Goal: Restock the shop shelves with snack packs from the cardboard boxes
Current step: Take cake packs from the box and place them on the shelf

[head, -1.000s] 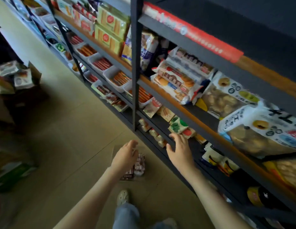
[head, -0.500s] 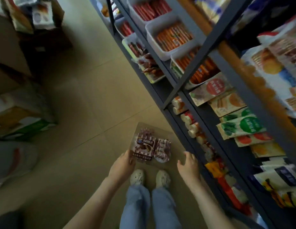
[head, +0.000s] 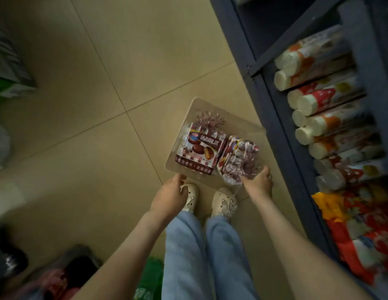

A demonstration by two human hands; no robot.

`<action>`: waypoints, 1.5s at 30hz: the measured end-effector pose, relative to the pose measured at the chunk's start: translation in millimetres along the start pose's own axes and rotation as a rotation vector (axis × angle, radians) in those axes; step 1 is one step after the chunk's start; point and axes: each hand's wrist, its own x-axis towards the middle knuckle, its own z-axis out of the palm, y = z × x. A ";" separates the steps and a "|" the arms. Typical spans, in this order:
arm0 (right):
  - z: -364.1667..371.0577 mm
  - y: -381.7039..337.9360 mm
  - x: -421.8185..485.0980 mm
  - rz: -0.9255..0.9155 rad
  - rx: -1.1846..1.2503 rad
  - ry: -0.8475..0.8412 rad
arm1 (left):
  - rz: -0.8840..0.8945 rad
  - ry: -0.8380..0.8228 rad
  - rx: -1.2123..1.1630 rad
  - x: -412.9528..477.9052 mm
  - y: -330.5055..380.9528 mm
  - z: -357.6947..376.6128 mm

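Two packs flat on tan card (head: pixel 242 126), side by side and touching, just beside shelf (head: pixel 273 105). Left pack (head: pixel 198 150) – long axis running away, gathered frilly end far; right pack (head: pixel 236 159) reversed, frill near. Glossy maroon-white film, pie print; card flat, rounded corners. Left hand (head: pixel 170 194) curled on near-left corner, pinching card. Right hand (head: pixel 259 181) curled at near-right corner against frill – can't tell whether gripping card or pack.

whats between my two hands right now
In the head view, the cardboard sheet's near edge, with one red pack on it, lies between the left hand and right hand, which grips the second pack; white shoes show below.
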 end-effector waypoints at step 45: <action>15.9 -101.2 -13.7 -0.158 0.334 -0.663 | -0.041 -0.069 -1.114 57.5 -21.8 -62.2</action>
